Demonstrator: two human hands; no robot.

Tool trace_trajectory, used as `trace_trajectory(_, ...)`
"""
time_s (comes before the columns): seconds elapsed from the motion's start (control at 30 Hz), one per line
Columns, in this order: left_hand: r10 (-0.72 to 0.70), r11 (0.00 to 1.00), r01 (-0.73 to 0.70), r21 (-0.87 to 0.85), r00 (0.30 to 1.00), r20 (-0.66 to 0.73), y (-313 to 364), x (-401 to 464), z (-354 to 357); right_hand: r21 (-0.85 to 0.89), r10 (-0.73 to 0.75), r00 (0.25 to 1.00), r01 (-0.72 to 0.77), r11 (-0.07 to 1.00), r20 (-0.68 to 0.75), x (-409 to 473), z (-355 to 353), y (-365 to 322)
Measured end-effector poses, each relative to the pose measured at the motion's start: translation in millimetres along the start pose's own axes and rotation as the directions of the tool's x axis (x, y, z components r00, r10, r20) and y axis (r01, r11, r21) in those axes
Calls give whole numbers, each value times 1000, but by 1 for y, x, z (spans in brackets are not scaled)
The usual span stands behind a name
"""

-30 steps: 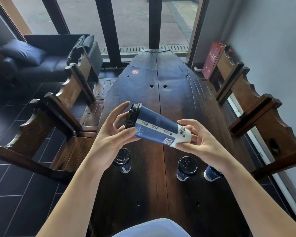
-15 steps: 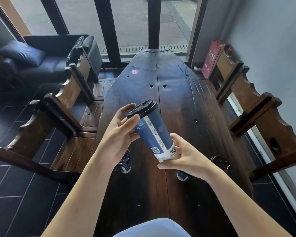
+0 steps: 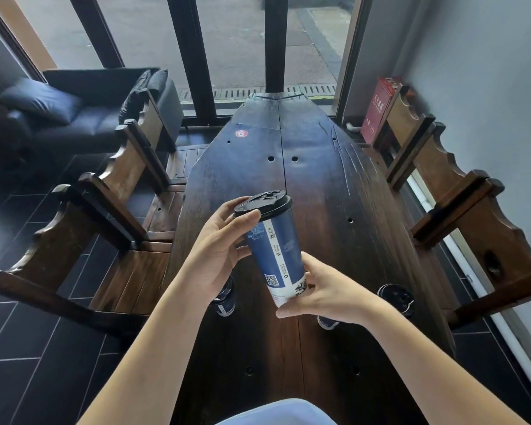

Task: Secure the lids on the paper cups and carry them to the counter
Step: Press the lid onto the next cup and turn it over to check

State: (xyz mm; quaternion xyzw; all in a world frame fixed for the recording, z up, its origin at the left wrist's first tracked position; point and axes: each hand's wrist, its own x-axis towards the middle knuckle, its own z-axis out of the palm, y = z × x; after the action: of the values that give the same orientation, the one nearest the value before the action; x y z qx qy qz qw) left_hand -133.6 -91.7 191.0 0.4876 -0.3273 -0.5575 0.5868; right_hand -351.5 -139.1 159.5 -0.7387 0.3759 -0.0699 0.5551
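A tall blue paper cup [image 3: 278, 250] with a black lid [image 3: 262, 204] is held nearly upright above the dark wooden table [image 3: 319, 185]. My left hand [image 3: 218, 250] grips its upper part, thumb on the lid's rim. My right hand [image 3: 322, 289] holds its white base. On the table below, a lidded blue cup [image 3: 224, 299] stands partly hidden behind my left wrist. Another cup [image 3: 327, 322] peeks out under my right wrist. A third lidded cup [image 3: 396, 297] stands at the table's right edge.
Wooden high-backed chairs flank the table on the left [image 3: 114, 216] and right [image 3: 460, 210]. A dark sofa [image 3: 74, 118] stands at the far left. A red box [image 3: 377, 108] leans by the window at the far right.
The held cup has swung from lying sideways to nearly upright, lid on top. My right hand moved down and left under its base, uncovering the cup at the right edge.
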Motion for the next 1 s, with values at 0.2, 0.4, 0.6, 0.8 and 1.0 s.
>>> trace_trajectory(0.2, -12, 998, 11, 58, 1000, 9, -1, 0, -3, 94, -74, 989, 87, 992, -131, 4, -44, -20)
trace_trajectory(0.4, -15, 993, 10, 118, 999, 43, -2, 0, 1, 126, -157, 962, 188, 974, -222, 16, -57, -47)
trace_trajectory(0.6, -14, 992, 4, 123, 997, 74, -1, 2, 1, 189, -131, 967, 173, 967, -218, 26, -55, -54)
trace_trajectory(0.8, -44, 990, 31, 135, 995, 94, -8, 5, -5, 237, -101, 980, 141, 961, -171, 29, -48, -46)
trace_trajectory(1.0, -114, 980, 98, 175, 990, 83, -20, 13, -8, 213, -66, 985, 100, 972, -162, 36, -46, -33)
